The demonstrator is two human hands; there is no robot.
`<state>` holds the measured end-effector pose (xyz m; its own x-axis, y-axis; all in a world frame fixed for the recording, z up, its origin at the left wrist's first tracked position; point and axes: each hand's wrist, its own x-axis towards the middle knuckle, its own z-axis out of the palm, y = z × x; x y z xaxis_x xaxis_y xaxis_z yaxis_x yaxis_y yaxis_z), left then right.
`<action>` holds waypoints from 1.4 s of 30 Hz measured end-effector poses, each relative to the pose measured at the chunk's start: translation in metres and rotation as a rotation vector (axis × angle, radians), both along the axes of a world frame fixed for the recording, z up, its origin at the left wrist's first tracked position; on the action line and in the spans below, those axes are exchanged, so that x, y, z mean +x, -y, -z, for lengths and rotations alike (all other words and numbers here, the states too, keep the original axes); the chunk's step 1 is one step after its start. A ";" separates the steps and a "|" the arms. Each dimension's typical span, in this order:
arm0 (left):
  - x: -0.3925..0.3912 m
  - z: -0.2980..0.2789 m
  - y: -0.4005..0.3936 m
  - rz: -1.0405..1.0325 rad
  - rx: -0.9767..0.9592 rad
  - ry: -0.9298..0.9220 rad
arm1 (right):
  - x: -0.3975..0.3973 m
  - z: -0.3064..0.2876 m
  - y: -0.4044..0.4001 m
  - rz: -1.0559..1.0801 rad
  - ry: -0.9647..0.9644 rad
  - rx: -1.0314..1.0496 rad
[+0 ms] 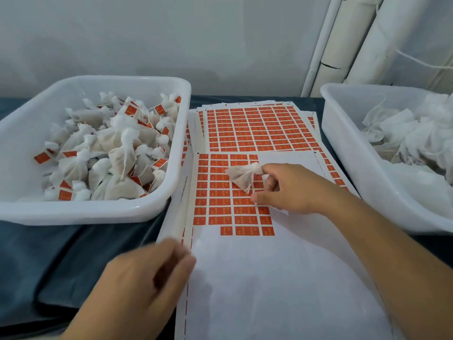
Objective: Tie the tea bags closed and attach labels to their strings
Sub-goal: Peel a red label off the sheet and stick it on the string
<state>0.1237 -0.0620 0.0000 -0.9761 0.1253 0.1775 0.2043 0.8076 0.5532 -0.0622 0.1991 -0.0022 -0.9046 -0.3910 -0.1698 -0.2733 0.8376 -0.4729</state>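
Here, right hand (289,190) pinches tea bag (241,177).

Yellow marks on the orange labels (221,209) are illegible.

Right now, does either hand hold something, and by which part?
The right hand pinches a small white mesh tea bag by its gathered, tied neck. The left hand is blurred; it seems to hold nothing.

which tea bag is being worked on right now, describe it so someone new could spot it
Start at the sheet of orange labels lying between the two white tubs. Over that sheet, the right hand pinches the gathered neck of a single tea bag. Unlike the bags heaped in the tubs, it is alone, lifted in fingers, with no orange label showing on it.
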 end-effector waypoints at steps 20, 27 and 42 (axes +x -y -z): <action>0.005 -0.007 0.000 -0.039 0.881 0.687 | 0.091 -0.006 0.005 -0.031 -0.101 -0.106; -0.057 -0.005 -0.026 -0.158 1.180 0.842 | 0.098 -0.009 0.015 -0.036 -0.100 -0.126; -0.056 0.007 -0.032 -0.049 1.195 0.852 | 0.125 -0.009 0.030 -0.022 -0.240 0.019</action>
<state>0.0678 -0.0301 -0.0072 -0.8357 0.2851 -0.4694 -0.5323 -0.2105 0.8199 0.0624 0.1692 0.0073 -0.9112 -0.4099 0.0416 -0.3943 0.8385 -0.3761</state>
